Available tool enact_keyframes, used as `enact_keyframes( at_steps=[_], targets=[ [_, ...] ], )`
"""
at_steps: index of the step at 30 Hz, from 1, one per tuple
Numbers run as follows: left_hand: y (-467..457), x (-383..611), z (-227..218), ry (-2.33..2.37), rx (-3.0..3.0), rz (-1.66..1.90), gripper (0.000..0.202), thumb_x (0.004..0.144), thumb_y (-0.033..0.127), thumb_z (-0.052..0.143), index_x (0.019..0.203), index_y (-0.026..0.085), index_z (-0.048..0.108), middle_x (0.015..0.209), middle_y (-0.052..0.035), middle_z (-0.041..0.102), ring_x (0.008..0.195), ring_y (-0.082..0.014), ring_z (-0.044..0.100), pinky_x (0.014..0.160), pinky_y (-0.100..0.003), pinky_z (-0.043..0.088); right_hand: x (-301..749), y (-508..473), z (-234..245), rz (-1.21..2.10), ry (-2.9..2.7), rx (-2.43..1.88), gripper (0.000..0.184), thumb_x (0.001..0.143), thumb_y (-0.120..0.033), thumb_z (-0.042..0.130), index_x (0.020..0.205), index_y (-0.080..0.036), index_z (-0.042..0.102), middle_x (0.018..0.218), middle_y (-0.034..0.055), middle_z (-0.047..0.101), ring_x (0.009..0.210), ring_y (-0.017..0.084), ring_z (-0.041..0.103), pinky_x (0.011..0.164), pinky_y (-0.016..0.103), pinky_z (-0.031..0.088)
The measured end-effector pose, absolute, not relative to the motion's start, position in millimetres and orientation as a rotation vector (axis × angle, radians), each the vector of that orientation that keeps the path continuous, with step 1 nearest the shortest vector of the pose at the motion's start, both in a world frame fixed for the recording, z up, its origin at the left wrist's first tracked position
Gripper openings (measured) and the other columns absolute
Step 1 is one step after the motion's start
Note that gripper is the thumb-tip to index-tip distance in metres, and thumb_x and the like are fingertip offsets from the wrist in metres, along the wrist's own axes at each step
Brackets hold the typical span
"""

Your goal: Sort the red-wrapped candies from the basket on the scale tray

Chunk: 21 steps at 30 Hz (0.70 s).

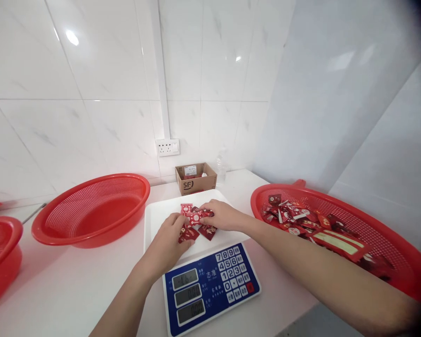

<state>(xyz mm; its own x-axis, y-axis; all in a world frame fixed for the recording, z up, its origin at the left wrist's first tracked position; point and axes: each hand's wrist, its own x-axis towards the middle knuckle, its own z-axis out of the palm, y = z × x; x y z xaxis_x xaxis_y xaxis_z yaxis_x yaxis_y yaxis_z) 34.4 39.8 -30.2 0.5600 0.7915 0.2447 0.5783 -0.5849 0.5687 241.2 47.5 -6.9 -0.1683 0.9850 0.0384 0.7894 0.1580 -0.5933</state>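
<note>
Over the white pan (154, 220) of a weighing scale, both hands are at a small pile of red snack packets. My right hand (221, 215) pinches the right end of a red packet with white dots (195, 218). My left hand (169, 238) is curled round the pile's left side, its fingers at the dotted packet's left end and its thumb by a dark red packet (188, 233). Another dark red packet (207, 231) lies below my right fingers. The hands partly hide the pile. In front is the scale's blue keypad panel (212, 285), its displays lit faintly.
A red basket (259, 199) with many packets and a yellow-green label stands at right. Left are a red mesh basket (91, 210) and another red basket (3, 248). Behind the scale sit a cardboard box (198, 184) and a clear bottle (221, 166), near the tiled wall.
</note>
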Motion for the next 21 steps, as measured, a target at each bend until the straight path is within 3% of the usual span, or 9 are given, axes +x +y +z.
enact_keyframes(
  at_steps=[3,6,9,12,21],
  targets=[
    [41.0,35.4,-34.2,1.130,2.418,0.636,0.048,0.082,0.030,0.061,0.129,0.028,0.053,0.145,-0.0101,0.043,0.135,-0.0345,0.036,0.106,-0.053,0.035,241.9,50.2,-7.4,0.620,-2.054,-1.669,0.032,0.074,-0.031,0.069,0.106,-0.023,0.072,0.108,0.0104,0.067,0.101,0.031,0.059,0.089,0.039,0.044],
    [41.2,36.4,-36.5,1.127,2.488,0.509,0.051,0.086,0.036,0.058,0.135,0.029,0.049,0.150,-0.0094,0.040,0.143,-0.0366,0.020,0.111,-0.062,0.021,248.6,54.2,-3.9,0.626,-2.023,-1.635,0.036,0.073,-0.027,0.070,0.109,-0.021,0.070,0.115,0.0106,0.065,0.109,0.030,0.057,0.094,0.038,0.043],
    [40.9,36.9,-36.3,1.124,2.511,0.475,0.047,0.088,0.036,0.055,0.134,0.028,0.050,0.146,-0.0090,0.046,0.142,-0.0354,0.023,0.111,-0.063,0.018,255.8,59.1,0.1,0.667,-1.924,-1.615,0.043,0.076,-0.017,0.062,0.119,-0.017,0.063,0.126,0.0127,0.060,0.113,0.027,0.056,0.094,0.037,0.045],
    [40.7,36.6,-34.8,1.105,2.512,0.505,0.042,0.088,0.030,0.054,0.130,0.027,0.054,0.143,-0.0090,0.049,0.140,-0.0344,0.028,0.110,-0.062,0.022,254.8,63.6,-0.3,0.757,-1.836,-1.579,0.046,0.077,-0.009,0.057,0.122,-0.017,0.058,0.120,0.0109,0.064,0.102,0.021,0.063,0.084,0.033,0.052],
    [41.5,34.9,-28.5,1.005,2.520,0.540,0.034,0.085,0.014,0.051,0.115,0.028,0.061,0.127,-0.0053,0.060,0.126,-0.0270,0.045,0.108,-0.053,0.032,225.5,76.6,-6.7,0.841,-1.900,-1.413,0.037,0.080,-0.011,0.061,0.117,-0.015,0.062,0.108,0.0083,0.072,0.098,0.018,0.067,0.088,0.030,0.052]
  ],
)
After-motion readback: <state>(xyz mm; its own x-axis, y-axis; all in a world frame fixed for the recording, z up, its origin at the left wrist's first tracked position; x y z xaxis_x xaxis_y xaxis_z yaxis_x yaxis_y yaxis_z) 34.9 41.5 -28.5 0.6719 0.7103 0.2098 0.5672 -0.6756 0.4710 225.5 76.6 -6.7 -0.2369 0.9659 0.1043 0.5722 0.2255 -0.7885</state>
